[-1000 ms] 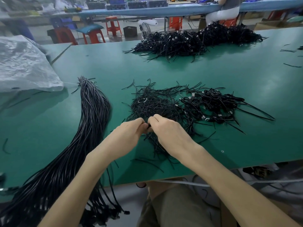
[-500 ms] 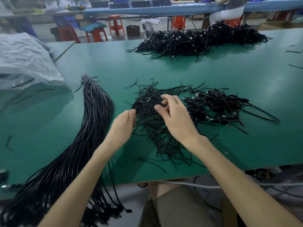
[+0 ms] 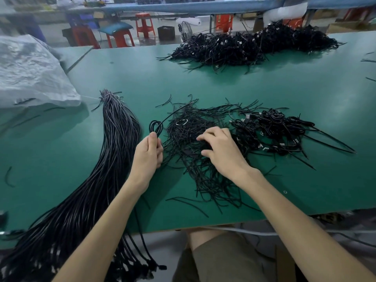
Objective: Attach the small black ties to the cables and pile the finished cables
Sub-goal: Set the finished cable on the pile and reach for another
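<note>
Operator: What has changed in the last second?

Technician: The hands have separated; the left hand [image 3: 147, 157] now pinches a coiled cable [image 3: 155, 128] at 9 o'clock of the loose ties [image 3: 189, 139]; the right hand [image 3: 221, 151] has moved onto that heap, fingers curled; whether it grips a tie cannot be told.

Operator: Meaning?

Technician: Probably tie selection; the finished pile [image 3: 284, 131] lies at 3 o'clock on the desk [image 3: 203, 82].

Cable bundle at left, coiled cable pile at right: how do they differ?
The cable bundle lies straight and hangs over the table edge; the coiled cable pile sits wholly on it. The bundle's cables are stretched out; the pile's are wound in small loops. Both are black.
</note>
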Available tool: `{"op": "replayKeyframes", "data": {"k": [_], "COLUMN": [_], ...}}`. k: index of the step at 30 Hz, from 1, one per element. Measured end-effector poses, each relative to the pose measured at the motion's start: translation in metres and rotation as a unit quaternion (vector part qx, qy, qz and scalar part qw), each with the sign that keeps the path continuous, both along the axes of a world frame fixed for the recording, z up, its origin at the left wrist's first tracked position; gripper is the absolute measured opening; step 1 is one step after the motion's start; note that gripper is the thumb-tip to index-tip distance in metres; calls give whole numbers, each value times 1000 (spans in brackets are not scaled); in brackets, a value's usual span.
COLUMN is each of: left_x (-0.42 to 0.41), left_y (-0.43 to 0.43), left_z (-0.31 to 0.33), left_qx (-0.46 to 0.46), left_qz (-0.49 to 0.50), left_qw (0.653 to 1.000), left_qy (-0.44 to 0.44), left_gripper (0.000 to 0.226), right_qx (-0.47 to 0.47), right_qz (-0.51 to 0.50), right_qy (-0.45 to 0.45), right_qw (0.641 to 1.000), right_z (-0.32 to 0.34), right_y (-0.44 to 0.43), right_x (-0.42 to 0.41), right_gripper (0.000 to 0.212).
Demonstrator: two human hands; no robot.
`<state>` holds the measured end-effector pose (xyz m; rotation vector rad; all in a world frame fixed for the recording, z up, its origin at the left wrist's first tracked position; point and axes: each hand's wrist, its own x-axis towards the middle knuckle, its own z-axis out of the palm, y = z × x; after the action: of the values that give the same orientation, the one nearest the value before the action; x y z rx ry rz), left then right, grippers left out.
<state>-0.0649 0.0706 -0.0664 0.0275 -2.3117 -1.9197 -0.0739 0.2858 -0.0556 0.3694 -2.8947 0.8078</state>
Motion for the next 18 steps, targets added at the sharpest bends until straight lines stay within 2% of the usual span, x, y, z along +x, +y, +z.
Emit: {"op": "replayKeyframes", "data": {"k": [7,10,13,16,18], "left_x": [2,3,5,5,5], "left_y": [1,3,5,8,8], "left_z": [-1,0,2,3,4], "left_qx": [-6,-6,-12,-14,-19], "left_qz": [-11,-17,-22,-29,-30], "left_qw": [1000,1000,999,999,999], "left_qy": [9,12,20,22,26], "left_gripper": [41,41,41,39,38], "right_qx": [-25,-86,-129,-140,-146], "right_qz": [-17,-21,-31,-23,-16], "right_qy": [48,53,97,149,164], "right_qw": [998,995,986,979,975], "right_z": [-5,-4,-1,2,4], "right_y": [3,7,7,4,3], "right_x": [-6,-5,-2,-1,-2], "right_gripper": [5,6,4,3,11]}}
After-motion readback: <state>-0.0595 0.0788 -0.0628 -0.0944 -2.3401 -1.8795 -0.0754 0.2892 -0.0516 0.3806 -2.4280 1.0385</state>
